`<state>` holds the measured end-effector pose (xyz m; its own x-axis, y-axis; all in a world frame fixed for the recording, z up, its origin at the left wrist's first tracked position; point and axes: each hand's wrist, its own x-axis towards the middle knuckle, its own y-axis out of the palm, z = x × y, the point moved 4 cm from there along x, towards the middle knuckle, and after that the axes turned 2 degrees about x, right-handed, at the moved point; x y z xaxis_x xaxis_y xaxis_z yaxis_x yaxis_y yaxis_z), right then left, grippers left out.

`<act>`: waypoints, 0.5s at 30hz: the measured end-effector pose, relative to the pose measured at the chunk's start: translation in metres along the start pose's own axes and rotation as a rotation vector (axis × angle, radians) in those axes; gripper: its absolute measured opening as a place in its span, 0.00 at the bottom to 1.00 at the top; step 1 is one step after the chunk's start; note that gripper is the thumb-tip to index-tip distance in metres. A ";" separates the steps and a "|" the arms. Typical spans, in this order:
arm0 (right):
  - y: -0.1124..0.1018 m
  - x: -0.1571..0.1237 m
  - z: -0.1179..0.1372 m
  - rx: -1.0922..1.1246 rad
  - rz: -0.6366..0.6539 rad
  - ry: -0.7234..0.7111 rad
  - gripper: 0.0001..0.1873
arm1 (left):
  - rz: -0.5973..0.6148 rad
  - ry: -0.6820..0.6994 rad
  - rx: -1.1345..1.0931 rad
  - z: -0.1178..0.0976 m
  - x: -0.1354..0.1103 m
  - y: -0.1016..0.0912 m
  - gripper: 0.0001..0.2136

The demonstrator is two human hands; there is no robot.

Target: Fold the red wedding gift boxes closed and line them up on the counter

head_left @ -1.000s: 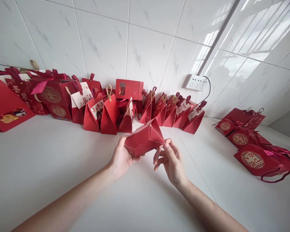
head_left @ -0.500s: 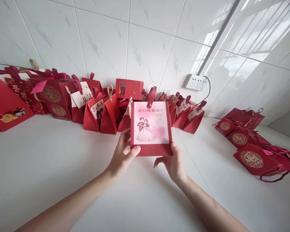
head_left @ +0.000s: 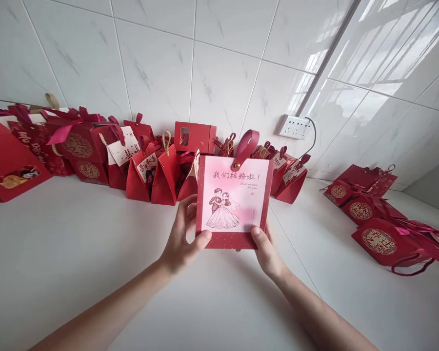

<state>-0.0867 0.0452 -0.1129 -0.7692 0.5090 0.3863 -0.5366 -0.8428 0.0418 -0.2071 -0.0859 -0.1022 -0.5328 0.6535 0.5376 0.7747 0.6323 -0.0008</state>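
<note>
A red gift box [head_left: 225, 240] with a pink panel showing a drawn bride and groom is held up in front of me, its printed face towards me. From its top rises a dark red strap loop fixed by a brass stud. My left hand [head_left: 183, 239] grips the lower left side, thumb on the front edge and fingers partly hidden behind. At the lower right corner, my right hand [head_left: 269, 251] holds it with the thumb over the front; its other fingers are mostly out of sight behind the box.
Several red gift boxes with ribbon handles, such as a plain triangular one [head_left: 164, 178], line the tiled wall. More red boxes [head_left: 378, 241] lie on the white counter [head_left: 149, 302] at the right. A socket strip [head_left: 293, 126] with a black cable stands against the wall.
The gift box has come a little closer and lower, and its face has turned slightly. My right thumb has shifted onto its front, and the right fingers have moved in behind it.
</note>
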 end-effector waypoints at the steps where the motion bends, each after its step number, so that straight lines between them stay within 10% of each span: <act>1: -0.003 0.002 0.001 -0.049 0.010 -0.044 0.27 | -0.007 0.022 0.019 0.000 0.001 -0.001 0.23; 9: -0.031 0.015 0.028 -0.352 -0.063 -0.216 0.18 | 0.151 0.216 0.456 0.011 -0.001 -0.014 0.25; 15: -0.024 -0.047 0.065 -0.674 0.162 -0.381 0.13 | 0.276 0.253 0.509 0.029 -0.004 -0.021 0.22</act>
<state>-0.0153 0.0297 -0.0727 -0.7497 0.1914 0.6335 -0.6161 -0.5514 -0.5624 -0.2315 -0.0897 -0.1285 -0.1911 0.7417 0.6429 0.5801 0.6137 -0.5356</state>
